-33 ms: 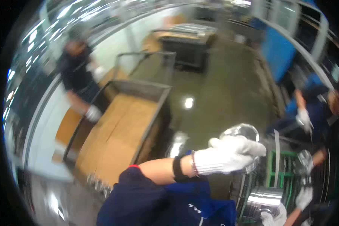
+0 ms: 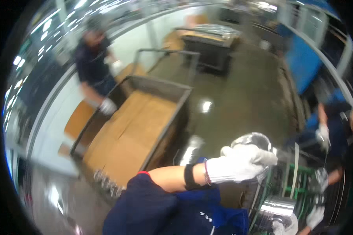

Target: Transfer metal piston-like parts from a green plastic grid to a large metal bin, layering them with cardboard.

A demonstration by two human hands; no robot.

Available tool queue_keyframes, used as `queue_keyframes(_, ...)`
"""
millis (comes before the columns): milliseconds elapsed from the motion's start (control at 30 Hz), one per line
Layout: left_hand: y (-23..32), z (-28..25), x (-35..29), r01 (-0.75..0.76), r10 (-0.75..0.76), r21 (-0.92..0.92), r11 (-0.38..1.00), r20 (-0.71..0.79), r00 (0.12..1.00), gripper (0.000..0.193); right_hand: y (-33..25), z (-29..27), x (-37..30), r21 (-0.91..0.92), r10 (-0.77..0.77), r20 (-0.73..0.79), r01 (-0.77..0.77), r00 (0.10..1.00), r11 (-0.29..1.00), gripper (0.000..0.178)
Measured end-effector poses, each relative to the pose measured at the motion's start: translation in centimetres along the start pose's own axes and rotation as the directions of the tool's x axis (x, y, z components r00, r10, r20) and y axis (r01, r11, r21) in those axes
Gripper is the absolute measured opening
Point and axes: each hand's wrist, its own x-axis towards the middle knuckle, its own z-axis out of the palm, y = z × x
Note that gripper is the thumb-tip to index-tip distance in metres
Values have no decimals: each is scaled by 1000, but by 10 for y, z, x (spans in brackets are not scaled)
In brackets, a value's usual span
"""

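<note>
Bright overhead strip lights, smeared along upper left rim. Glare spot on the glossy grey concrete floor. Motion blur throughout; person in dark clothes soft. Heavy fisheye bending, black vignette at edges.

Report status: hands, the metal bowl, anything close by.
Left hand gloved, fingers on shiny metal bowl. Right hand at bottom edge, touching a steel pot; grip unclear. Green rack beside bowl; cardboard-lined cart to the left.
</note>
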Motion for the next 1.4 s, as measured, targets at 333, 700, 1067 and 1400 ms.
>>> queue_keyframes(333, 27, -68, -249, 802, -605, -124, 585, -725, 329, 68, -41, 153, 56, -116, -132, 645, 268, 752, 956, 36)
queue_keyframes(700, -15, -135, -516, 837, -532, -481, 262, -795, -291, 72, -72, 411, -25, -1, -61, 823, 109, 564, 994, 42)
queue_keyframes(1067, -121, -218, -739, 851, -452, -453, 264, -838, -306, 54, -79, 552, -73, -172, 78, 947, 284, 312, 943, 33)
queue_keyframes(1400, -262, -271, -837, 848, -394, -528, 53, -791, -468, 37, -27, 650, -57, -232, 66, 965, 706, 255, 669, 30)
